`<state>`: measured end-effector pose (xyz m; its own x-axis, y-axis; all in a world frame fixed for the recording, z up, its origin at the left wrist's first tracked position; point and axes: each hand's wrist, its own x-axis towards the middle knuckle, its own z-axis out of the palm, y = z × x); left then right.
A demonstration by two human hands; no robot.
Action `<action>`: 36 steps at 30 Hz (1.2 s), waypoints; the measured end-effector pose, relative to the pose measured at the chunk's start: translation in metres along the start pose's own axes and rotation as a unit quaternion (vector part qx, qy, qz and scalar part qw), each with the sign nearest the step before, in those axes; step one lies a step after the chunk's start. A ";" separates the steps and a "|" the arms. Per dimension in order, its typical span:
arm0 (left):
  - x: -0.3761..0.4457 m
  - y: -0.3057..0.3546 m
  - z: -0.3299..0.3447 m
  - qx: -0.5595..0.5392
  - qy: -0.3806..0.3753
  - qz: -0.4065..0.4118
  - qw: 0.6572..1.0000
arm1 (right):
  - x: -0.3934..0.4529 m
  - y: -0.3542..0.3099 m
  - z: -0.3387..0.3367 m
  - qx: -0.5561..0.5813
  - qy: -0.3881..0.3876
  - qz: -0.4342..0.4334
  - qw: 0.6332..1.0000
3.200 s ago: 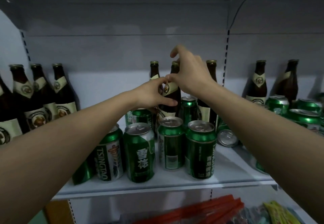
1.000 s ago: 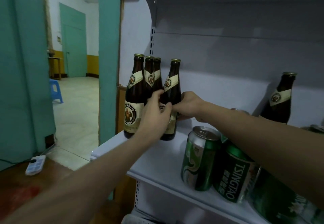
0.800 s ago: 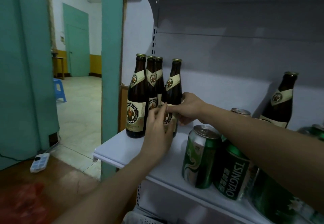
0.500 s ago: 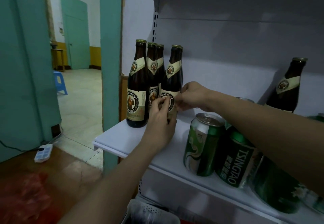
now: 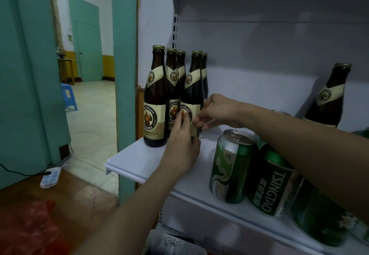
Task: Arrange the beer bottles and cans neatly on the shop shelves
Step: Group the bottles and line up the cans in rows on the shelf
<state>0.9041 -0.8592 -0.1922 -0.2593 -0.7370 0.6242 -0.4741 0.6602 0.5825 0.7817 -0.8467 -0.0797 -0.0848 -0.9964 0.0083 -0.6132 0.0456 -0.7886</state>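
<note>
Now that you've swung over from the cans in the middle of the shelf (image 5: 139, 155) to its left end, the brown bottles are bunched tight there, so this corner looks almost sorted. Your left hand (image 5: 182, 145) holds the front-right bottle (image 5: 192, 95) low on its label, fingers curled against the glass, while your right hand (image 5: 216, 111) pinches the same bottle from its right side. The bottle has come forward since half a second ago and now sits just beside the front-left bottle (image 5: 155, 103). Labels read Franziskaner Weissbier. Right of the bottle, one green can (image 5: 231, 167) shows a swirl and the next can (image 5: 273, 186) says TSINGTAO. A lone bottle (image 5: 329, 97) stands well apart, further right.
</note>
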 end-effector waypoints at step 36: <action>0.072 0.209 0.000 -0.051 -0.133 0.081 0.986 | -0.143 0.021 -0.175 -0.060 0.227 0.053 0.971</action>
<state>0.7862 -0.7743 -0.0256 -0.5436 -0.6231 0.5623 -0.3248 0.7739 0.5436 0.6432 -0.6904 0.0103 -0.4730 -0.8524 0.2228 -0.6668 0.1810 -0.7229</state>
